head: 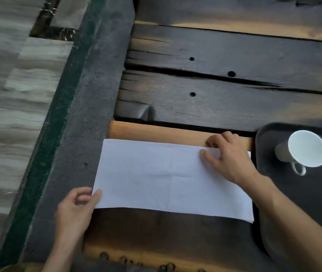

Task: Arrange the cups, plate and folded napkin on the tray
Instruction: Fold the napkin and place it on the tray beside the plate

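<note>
Napkin [166, 177] lies flat on the table [215, 85], long axis running left to right, and you've got a hand at each end. Your left hand [75, 211] is at the near-left corner: thumb on top, fingers curled at the edge, which looks like a pinch on that corner. Your right hand [228, 158] is at the far-right corner, thumb pressed on the cloth and fingertips bent over the far edge, so a light grip there too.

Here's what matters: the tray [264, 134] sits just beside the napkin's right end, so the right hand is the nearer one. Going by the fold line showing across the middle, the next fold probably brings the left end over to the right, and from there it's a short slide onto the tray.

One cup [303, 150] stands near the tray's far-left corner, handle toward you, close to where that right hand works, so mind it. The tray's near part looks bare. No plate or second cup is in view.

The table is rough dark planks with gaps and holes, and the napkin's left end hangs over onto a grey border.
</note>
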`<action>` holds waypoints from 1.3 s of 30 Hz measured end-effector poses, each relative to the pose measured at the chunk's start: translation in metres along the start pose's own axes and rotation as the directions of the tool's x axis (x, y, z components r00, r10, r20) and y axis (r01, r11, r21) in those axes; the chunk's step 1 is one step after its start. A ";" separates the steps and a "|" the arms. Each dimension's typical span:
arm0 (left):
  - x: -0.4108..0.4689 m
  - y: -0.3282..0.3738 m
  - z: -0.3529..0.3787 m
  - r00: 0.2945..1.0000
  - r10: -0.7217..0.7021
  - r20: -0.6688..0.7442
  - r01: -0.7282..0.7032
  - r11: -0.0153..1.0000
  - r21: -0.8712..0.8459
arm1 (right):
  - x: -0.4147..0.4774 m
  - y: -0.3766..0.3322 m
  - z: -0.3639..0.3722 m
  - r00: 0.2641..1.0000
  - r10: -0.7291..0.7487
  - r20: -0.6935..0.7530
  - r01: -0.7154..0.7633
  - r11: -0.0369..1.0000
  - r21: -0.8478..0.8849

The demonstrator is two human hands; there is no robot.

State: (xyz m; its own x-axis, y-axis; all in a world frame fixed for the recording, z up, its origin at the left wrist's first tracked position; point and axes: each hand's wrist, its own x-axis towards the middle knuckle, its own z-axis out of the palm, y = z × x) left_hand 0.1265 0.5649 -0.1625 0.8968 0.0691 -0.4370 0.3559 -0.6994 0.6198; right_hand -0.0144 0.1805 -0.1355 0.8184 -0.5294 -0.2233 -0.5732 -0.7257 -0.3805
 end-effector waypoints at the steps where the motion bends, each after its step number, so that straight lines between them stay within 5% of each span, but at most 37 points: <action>1: 0.000 -0.001 -0.001 1.000 -0.001 0.022 0.001 1.000 0.009 | 0.005 0.003 -0.005 0.999 0.005 0.046 -0.005 1.000 0.000; 6: 0.007 0.005 -0.001 0.997 0.014 0.071 -0.014 1.000 0.006 | 0.012 0.017 -0.021 0.977 0.050 0.205 -0.051 0.999 0.001; 15: 0.067 0.070 0.025 0.971 0.241 0.002 -0.239 0.962 0.134 | -0.018 0.029 -0.016 0.978 0.088 0.191 -0.097 0.995 0.038; 30: 0.126 0.241 0.149 0.761 0.637 0.124 -0.645 0.723 0.247 | -0.106 0.006 0.013 0.893 0.423 0.154 -0.450 0.837 0.312; 39: 0.132 0.280 0.199 0.664 0.730 0.165 -0.741 0.612 0.277 | -0.122 -0.019 0.044 0.888 0.460 0.017 -0.429 0.812 0.397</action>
State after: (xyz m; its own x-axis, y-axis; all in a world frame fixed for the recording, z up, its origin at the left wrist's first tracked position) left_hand 0.2924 0.2372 -0.1764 0.8116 -0.5816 0.0548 -0.5197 -0.6760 0.5224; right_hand -0.1012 0.2779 -0.1405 0.4632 -0.7965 -0.3887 -0.8004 -0.1876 -0.5693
